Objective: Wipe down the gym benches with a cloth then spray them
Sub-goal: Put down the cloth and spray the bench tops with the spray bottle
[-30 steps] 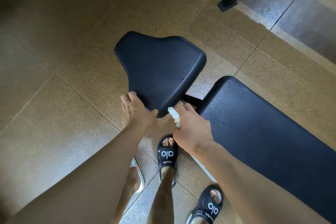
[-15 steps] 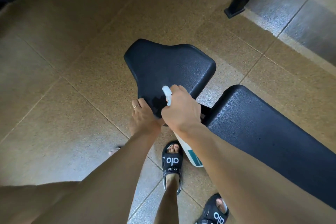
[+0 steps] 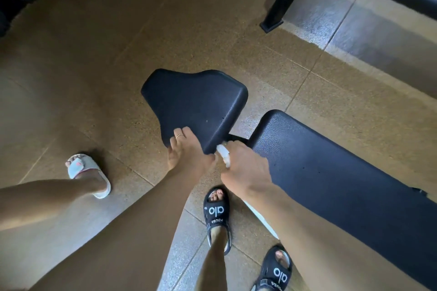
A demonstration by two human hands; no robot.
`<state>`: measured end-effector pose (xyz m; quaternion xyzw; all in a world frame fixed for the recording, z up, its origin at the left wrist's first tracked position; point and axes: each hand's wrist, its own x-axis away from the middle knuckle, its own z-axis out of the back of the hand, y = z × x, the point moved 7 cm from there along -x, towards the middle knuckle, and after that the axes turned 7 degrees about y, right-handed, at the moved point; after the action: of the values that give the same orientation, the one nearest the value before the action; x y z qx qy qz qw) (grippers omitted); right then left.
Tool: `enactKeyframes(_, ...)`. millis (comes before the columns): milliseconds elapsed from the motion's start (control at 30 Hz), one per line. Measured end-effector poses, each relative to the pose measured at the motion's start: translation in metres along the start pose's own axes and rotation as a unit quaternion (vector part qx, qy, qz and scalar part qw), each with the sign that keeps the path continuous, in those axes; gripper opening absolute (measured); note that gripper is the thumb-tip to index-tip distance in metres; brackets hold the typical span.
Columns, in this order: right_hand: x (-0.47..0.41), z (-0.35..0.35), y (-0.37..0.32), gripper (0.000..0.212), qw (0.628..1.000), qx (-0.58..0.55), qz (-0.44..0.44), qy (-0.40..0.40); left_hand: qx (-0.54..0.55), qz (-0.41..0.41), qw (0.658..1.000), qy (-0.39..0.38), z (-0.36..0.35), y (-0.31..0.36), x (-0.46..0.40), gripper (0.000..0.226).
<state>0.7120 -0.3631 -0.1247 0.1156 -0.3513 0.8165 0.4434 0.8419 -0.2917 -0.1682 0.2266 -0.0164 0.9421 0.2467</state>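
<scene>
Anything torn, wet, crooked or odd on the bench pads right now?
Nothing stands out. The seat pad and long back pad look intact, with no visible tears or puddles. The left hand rests on the seat's near edge; the right hand grips a white spray bottle.

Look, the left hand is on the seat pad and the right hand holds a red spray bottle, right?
Not quite. The spray bottle is white, not red, as the head view shows. The left hand does rest on the seat pad, and the right hand holds the bottle.
</scene>
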Motion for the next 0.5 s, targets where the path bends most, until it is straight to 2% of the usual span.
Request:
enactKeyframes(67,0.015,0.007,0.009,0.019,0.999,-0.022,-0.023,0.005,-0.019,-0.019,1.000,0.009,0.013,0.012,0.011,0.088)
enactKeyframes(133,0.030,0.019,0.019,0.031,0.998,-0.050,-0.045,0.007,-0.039,-0.043,0.998,0.017,0.026,0.023,0.024,0.085)
enactKeyframes(267,0.071,0.058,0.048,0.024,0.991,-0.086,-0.090,0.055,-0.044,-0.097,0.994,0.022,0.047,0.051,0.064,0.075)
enactKeyframes(400,0.141,0.107,0.099,0.033,0.969,-0.150,-0.139,0.140,0.010,-0.149,0.988,-0.039,0.058,0.092,0.128,0.061)
enactKeyframes(500,0.215,0.137,0.147,0.039,0.945,-0.191,-0.180,0.196,0.037,-0.233,0.965,-0.114,0.059,0.134,0.200,0.044)
